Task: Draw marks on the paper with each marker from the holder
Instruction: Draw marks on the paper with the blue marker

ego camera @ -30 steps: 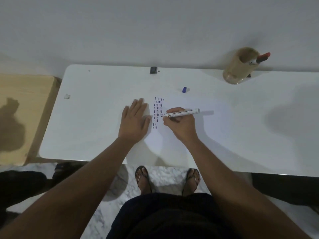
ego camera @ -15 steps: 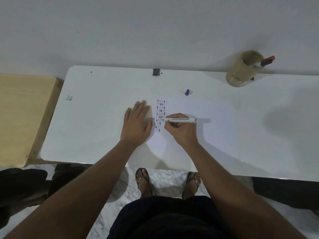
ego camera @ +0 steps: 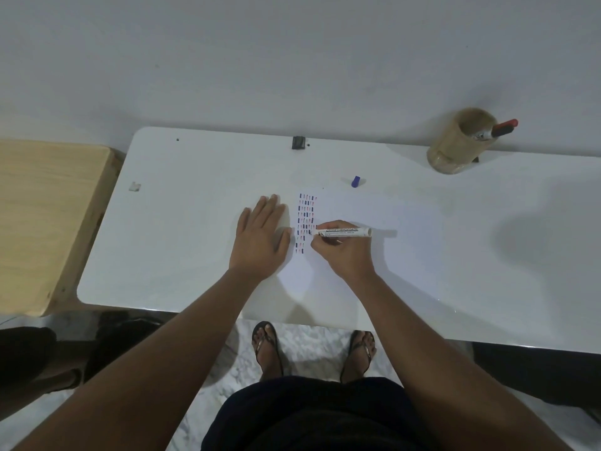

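A white sheet of paper [ego camera: 357, 209] lies on the white table [ego camera: 182, 222], with columns of short blue and red marks [ego camera: 305, 222] down its left side. My right hand [ego camera: 341, 253] grips a white-barrelled marker [ego camera: 341, 232], its tip touching the paper beside the marks. Flat on the paper's left edge rests my left hand [ego camera: 260, 239], fingers spread. The marker's blue cap [ego camera: 355, 181] lies just beyond the paper. At the back right a tan round holder [ego camera: 455, 151] holds a red-capped marker [ego camera: 503, 127].
A small dark object [ego camera: 298, 142] sits at the table's back edge, and a small pale scrap [ego camera: 134, 186] at the left. A wooden table [ego camera: 42, 216] adjoins on the left. My sandalled feet [ego camera: 312, 349] stand on the marble floor below the front edge.
My right hand and the marker have moved down the column of marks toward me, and the marker's barrel has levelled out. The left hand stays flat on the paper.
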